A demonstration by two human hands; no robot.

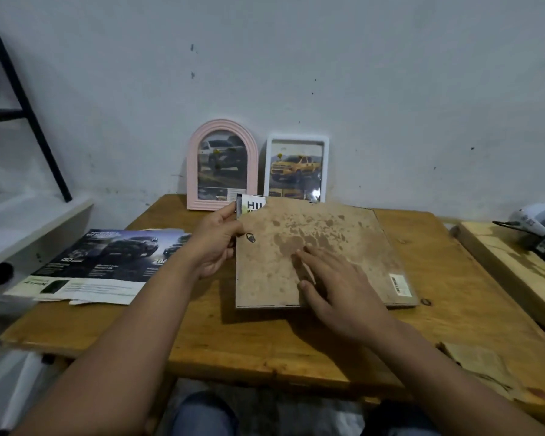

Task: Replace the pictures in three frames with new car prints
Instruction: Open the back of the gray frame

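- Head view: a brown, stained backing board [299,247] lies face down over a frame [400,278] in the middle of the wooden table [265,350].
- The left hand [216,240] grips the board's left edge, where a car print [249,206] peeks out.
- The right hand [334,287] presses flat on the board, fingers straight.
- A pink arched frame [222,165] and a white frame [296,166] stand against the wall, each holding a car picture.
- A car brochure [104,262] lies at the left.
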